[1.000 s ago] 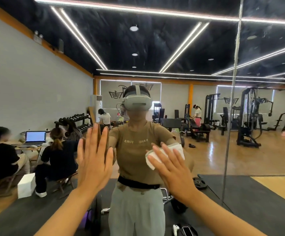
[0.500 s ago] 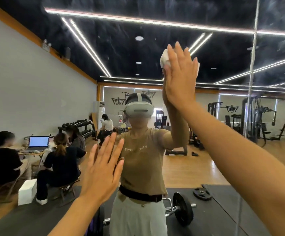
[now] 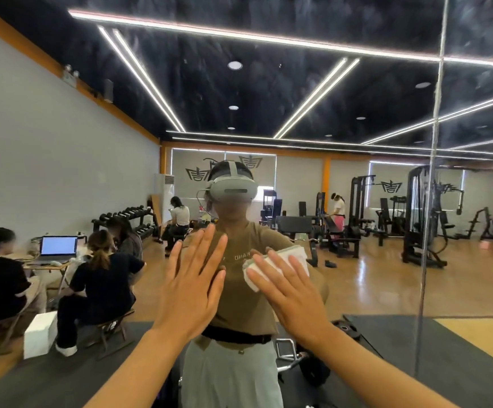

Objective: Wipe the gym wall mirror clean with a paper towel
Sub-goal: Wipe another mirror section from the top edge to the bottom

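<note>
Two flat hands on the mirror (image 3: 342, 92), towel (image 3: 271, 265) under my right.
My right hand (image 3: 290, 293) presses it with straight fingers, long axis tilted up-right; left hand (image 3: 192, 290) rests flat, empty, beside it.

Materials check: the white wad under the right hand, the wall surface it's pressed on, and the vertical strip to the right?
White folded wad: soft paper towel by its look, matte, creased layered edges. Wall mirror: glass, glossy, reflecting the gym, with hazy streaks over the dark ceiling area. Thin vertical strip: a seam between mirror panels, possibly metal trim; cannot tell. The right hand presses the wad flat.
</note>
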A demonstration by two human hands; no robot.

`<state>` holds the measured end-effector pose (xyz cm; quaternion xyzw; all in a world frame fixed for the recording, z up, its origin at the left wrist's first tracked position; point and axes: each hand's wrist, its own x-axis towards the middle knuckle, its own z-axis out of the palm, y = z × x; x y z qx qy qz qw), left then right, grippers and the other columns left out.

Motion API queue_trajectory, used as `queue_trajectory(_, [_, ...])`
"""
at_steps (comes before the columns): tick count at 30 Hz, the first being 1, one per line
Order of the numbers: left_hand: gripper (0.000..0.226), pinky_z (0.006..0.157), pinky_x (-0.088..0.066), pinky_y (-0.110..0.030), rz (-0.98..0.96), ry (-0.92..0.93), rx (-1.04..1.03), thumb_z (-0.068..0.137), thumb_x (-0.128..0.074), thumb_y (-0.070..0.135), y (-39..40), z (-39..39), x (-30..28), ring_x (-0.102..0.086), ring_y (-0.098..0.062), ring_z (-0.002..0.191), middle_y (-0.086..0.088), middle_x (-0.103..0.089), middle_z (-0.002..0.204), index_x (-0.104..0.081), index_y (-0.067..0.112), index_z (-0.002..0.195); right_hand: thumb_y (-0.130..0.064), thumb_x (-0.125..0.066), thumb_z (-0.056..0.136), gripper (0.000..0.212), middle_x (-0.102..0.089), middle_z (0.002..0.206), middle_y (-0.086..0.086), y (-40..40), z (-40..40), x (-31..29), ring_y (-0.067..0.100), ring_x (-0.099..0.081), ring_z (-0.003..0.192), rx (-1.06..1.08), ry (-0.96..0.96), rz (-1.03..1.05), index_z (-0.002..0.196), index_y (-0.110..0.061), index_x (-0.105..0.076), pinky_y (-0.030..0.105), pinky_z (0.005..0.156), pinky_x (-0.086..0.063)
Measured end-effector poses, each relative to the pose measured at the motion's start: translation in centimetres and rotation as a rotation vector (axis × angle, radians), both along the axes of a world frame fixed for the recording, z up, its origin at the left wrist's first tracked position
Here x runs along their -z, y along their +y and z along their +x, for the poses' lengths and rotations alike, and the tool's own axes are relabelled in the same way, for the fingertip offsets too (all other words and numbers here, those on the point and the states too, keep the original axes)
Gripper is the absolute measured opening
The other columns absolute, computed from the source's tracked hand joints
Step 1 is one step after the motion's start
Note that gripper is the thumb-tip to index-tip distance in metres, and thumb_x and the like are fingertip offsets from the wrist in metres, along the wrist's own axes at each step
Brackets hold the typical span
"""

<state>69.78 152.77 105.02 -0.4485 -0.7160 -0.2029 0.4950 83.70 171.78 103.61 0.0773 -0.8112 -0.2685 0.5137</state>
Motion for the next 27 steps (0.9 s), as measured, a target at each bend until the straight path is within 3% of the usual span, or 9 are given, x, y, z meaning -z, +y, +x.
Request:
queue_trajectory(3, [0.061, 0.123, -0.01, -0.046, 0.002, -0.023, 0.021, 0.105, -0.027, 0.039, -0.5, -0.4, 0.1, -0.011, -0.022, 0.155, -0.005, -0.006, 0.169, -0.016, 0.017, 0.161, -0.024, -0.051, 0.099, 0.056, -0.029, 0.161, 0.005, 0.0, -0.7, -4.3, 0.025, -0.024, 0.15, -0.013, 0.06, -0.009, 0.152, -0.025, -0.031, 0.049, 0.122, -0.019])
queue_trajectory(9, [0.062, 0.122, -0.012, -0.043, 0.002, 0.004, 0.04, 0.103, -0.032, 0.038, -1.3, -1.5, 0.3, -0.011, -0.021, 0.155, -0.005, -0.01, 0.168, -0.019, 0.016, 0.16, -0.018, -0.057, 0.099, 0.052, -0.035, 0.157, 0.016, -2.3, -2.5, -19.8, 0.037, -0.027, 0.147, -0.011, 0.336, -0.231, 0.148, -0.017, -0.039, 0.057, 0.121, -0.015])
queue_trajectory(14, [0.062, 0.121, -0.013, -0.043, 0.008, -0.006, 0.057, 0.103, -0.033, 0.039, -1.2, -1.6, 0.3, -0.009, -0.019, 0.155, -0.004, -0.01, 0.168, -0.019, 0.017, 0.16, -0.036, -0.028, 0.104, 0.053, -0.028, 0.162, 0.01, -3.9, -2.8, -26.7, 0.033, -0.019, 0.151, -0.022, 0.337, -0.412, 0.153, -0.016, -0.035, 0.054, 0.123, -0.007])
queue_trajectory(18, [0.062, 0.123, -0.008, -0.04, 0.012, -0.043, 0.084, 0.103, -0.034, 0.039, -1.3, -1.2, 0.2, -0.007, -0.018, 0.155, -0.002, -0.01, 0.168, -0.021, 0.018, 0.16, -0.021, -0.046, 0.105, 0.05, -0.03, 0.161, 0.008, -4.8, -3.7, -21.7, 0.033, -0.021, 0.151, -0.041, 0.31, -0.305, 0.153, -0.016, -0.034, 0.048, 0.124, -0.012])
queue_trajectory(20, [0.061, 0.124, -0.006, -0.037, 0.006, -0.047, 0.106, 0.104, -0.034, 0.039, -1.6, -1.0, 0.1, -0.008, -0.017, 0.155, -0.002, -0.01, 0.168, -0.022, 0.019, 0.159, -0.009, -0.057, 0.099, 0.061, -0.03, 0.161, 0.007, -5.3, -4.2, -18.0, 0.032, -0.022, 0.15, -0.045, 0.291, -0.304, 0.154, -0.018, -0.033, 0.044, 0.122, -0.014])
queue_trajectory(24, [0.062, 0.124, -0.003, -0.038, 0.065, -0.104, 0.171, 0.104, -0.034, 0.038, -2.6, -1.4, 0.2, -0.004, -0.018, 0.155, 0.001, -0.004, 0.169, -0.016, 0.02, 0.161, 0.009, -0.066, 0.086, 0.084, -0.029, 0.162, 0.006, -5.2, -4.3, -11.0, 0.03, -0.021, 0.15, -0.075, 0.205, -0.244, 0.155, -0.02, -0.028, 0.051, 0.12, -0.026])
queue_trajectory(27, [0.062, 0.124, 0.001, -0.038, 0.153, -0.148, 0.195, 0.103, -0.033, 0.035, -3.4, -1.9, -0.2, -0.002, -0.019, 0.155, 0.001, -0.001, 0.169, -0.016, 0.018, 0.16, 0.012, -0.067, 0.083, 0.09, -0.024, 0.164, 0.004, -5.2, -3.9, -5.9, 0.028, -0.015, 0.153, -0.104, 0.078, -0.192, 0.156, -0.02, -0.026, 0.05, 0.123, -0.018])
